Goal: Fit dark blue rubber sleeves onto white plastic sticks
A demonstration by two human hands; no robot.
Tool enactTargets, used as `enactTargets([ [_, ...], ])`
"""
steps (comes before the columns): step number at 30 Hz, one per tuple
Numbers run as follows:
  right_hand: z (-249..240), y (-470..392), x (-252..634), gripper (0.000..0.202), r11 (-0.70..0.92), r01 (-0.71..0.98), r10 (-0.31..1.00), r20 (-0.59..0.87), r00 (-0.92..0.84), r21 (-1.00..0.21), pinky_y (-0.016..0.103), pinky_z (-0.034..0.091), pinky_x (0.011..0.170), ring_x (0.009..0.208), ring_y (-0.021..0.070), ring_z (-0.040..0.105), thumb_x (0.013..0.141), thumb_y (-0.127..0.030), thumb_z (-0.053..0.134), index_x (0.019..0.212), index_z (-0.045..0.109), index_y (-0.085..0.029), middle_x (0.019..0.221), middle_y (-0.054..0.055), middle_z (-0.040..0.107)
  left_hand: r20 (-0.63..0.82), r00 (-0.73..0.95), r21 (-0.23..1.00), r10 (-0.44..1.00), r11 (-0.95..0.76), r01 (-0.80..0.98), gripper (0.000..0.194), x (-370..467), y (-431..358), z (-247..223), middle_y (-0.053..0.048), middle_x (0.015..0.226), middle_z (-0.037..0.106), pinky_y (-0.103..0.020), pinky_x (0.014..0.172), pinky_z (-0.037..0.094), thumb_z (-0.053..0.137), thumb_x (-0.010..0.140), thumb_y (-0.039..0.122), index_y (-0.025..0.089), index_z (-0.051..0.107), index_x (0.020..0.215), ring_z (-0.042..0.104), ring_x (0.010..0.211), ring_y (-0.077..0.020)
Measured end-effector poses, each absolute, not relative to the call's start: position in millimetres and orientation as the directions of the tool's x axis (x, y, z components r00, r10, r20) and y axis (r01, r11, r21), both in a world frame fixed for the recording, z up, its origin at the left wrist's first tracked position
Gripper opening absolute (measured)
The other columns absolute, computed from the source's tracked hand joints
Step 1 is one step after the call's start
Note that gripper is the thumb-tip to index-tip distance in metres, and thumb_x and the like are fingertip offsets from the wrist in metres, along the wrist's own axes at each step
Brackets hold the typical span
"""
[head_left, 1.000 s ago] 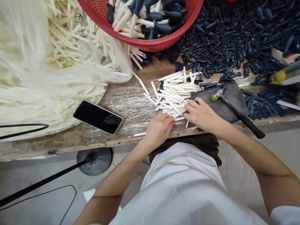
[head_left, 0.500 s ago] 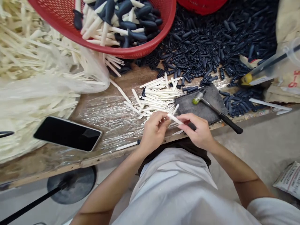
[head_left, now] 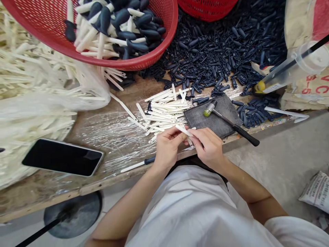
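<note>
A short white stick is pinched between my two hands near the table's front edge. My left hand has its thumb and fingers closed on the left end. My right hand grips the other end with bent fingers. Just beyond them lies a loose pile of white sticks. To the right, a hammer with a black handle rests across a dark grey pad. A white stick with a dark blue handle lies along the edge left of my left hand.
A red basket of white and dark blue pieces stands at the back left. Dark blue parts spread behind. White sticks in clear plastic and a phone are left; a clear container leans at right.
My hands have drawn closer together, and less of the white stick shows between them. The view has shifted, showing more of the dark blue handle at the edge.
</note>
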State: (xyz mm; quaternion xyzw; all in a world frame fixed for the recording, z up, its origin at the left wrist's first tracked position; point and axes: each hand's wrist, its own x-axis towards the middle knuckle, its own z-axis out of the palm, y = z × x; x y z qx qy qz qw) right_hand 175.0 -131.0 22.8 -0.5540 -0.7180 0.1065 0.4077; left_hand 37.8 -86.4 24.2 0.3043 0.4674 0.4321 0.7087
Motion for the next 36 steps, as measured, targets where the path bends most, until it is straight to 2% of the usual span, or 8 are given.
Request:
enactTargets([
  [4, 21.0, -130.9, 176.7, 0.026, 0.344, 0.709, 0.891, 0.452, -0.04, -0.616, 0.031, 0.054, 0.077, 0.082, 0.0176, 0.066, 0.094, -0.011, 0.053, 0.114, 0.068, -0.02, 0.091, 0.007, 0.074, -0.414, 0.267, 0.811, 0.871, 0.485, -0.326, 0.023, 37.2, -90.3, 28.1, -0.002, 0.073, 0.072, -0.023, 0.061, 0.056, 0.082, 0.068, 0.025, 0.014, 0.078, 0.089, 0.064, 0.062, -0.011],
  [15, 23.0, -132.9, 181.1, 0.02, 0.173, 0.57, 0.967, 0.249, 0.058, -0.803, 0.029, 0.055, 0.076, 0.079, 0.0149, 0.068, 0.093, -0.021, 0.061, 0.111, 0.07, -0.024, 0.089, 0.001, 0.073, -0.482, 0.324, 0.726, 0.814, 0.578, -0.372, 0.023, 31.8, -88.2, 25.2, -0.002, 0.062, 0.067, -0.022, 0.055, 0.055, 0.084, 0.063, 0.028, 0.011, 0.073, 0.075, 0.062, 0.056, -0.0105],
  [18, 22.7, -133.4, 181.5, 0.025, 0.263, 0.66, 0.926, 0.376, 0.031, -0.703, 0.03, 0.055, 0.075, 0.079, 0.0157, 0.067, 0.092, -0.015, 0.06, 0.114, 0.068, -0.023, 0.089, 0.004, 0.073, -0.494, 0.277, 0.731, 0.824, 0.566, -0.382, 0.021, 34.5, -90.0, 24.6, -0.001, 0.06, 0.066, -0.022, 0.053, 0.054, 0.081, 0.065, 0.026, 0.011, 0.07, 0.075, 0.061, 0.053, -0.0105],
  [21, 21.4, -134.8, 180.1, 0.035, 0.389, 0.786, 0.835, 0.545, -0.08, -0.48, 0.031, 0.054, 0.075, 0.079, 0.0172, 0.066, 0.089, -0.008, 0.061, 0.121, 0.066, -0.021, 0.089, 0.007, 0.073, -0.489, 0.218, 0.767, 0.845, 0.535, -0.354, 0.017, 38.1, -91.7, 23.0, 0.0, 0.057, 0.064, -0.022, 0.05, 0.052, 0.077, 0.068, 0.025, 0.012, 0.068, 0.075, 0.058, 0.049, -0.0096],
  [23, 20.2, -135.8, 178.7, 0.04, 0.432, 0.825, 0.793, 0.589, -0.157, -0.363, 0.031, 0.053, 0.075, 0.078, 0.0176, 0.066, 0.087, -0.005, 0.062, 0.125, 0.064, -0.019, 0.087, 0.007, 0.073, -0.472, 0.182, 0.798, 0.863, 0.506, -0.327, 0.015, 40.0, -92.6, 22.3, 0.001, 0.058, 0.063, -0.021, 0.05, 0.052, 0.075, 0.069, 0.024, 0.013, 0.067, 0.074, 0.058, 0.049, -0.0091],
  [26, 18.7, -136.0, 177.5, 0.043, 0.449, 0.84, 0.78, 0.593, -0.203, -0.304, 0.03, 0.053, 0.074, 0.076, 0.0172, 0.065, 0.087, -0.005, 0.062, 0.128, 0.062, -0.019, 0.086, 0.007, 0.072, -0.447, 0.168, 0.808, 0.879, 0.477, -0.347, 0.013, 40.4, -93.3, 23.0, 0.002, 0.06, 0.063, -0.021, 0.053, 0.052, 0.075, 0.069, 0.022, 0.013, 0.068, 0.076, 0.058, 0.051, -0.0085],
  [31, 18.1, -133.8, 179.0, 0.038, 0.432, 0.806, 0.811, 0.565, -0.151, -0.405, 0.029, 0.053, 0.072, 0.076, 0.0162, 0.063, 0.088, -0.004, 0.061, 0.123, 0.066, -0.018, 0.086, 0.008, 0.072, -0.474, 0.346, 0.679, 0.81, 0.587, -0.442, 0.022, 35.5, -91.5, 26.0, 0.001, 0.06, 0.063, -0.023, 0.054, 0.053, 0.078, 0.069, 0.026, 0.012, 0.073, 0.085, 0.056, 0.051, -0.0088],
  [36, 21.8, -135.2, 178.7, 0.033, 0.384, 0.72, 0.858, 0.511, -0.047, -0.578, 0.03, 0.055, 0.073, 0.077, 0.0155, 0.066, 0.09, -0.008, 0.061, 0.119, 0.069, -0.021, 0.088, 0.006, 0.074, -0.48, 0.348, 0.659, 0.805, 0.593, -0.462, 0.023, 34.0, -88.8, 24.9, 0.0, 0.059, 0.063, -0.023, 0.053, 0.053, 0.082, 0.066, 0.028, 0.011, 0.072, 0.079, 0.057, 0.051, -0.0093],
])
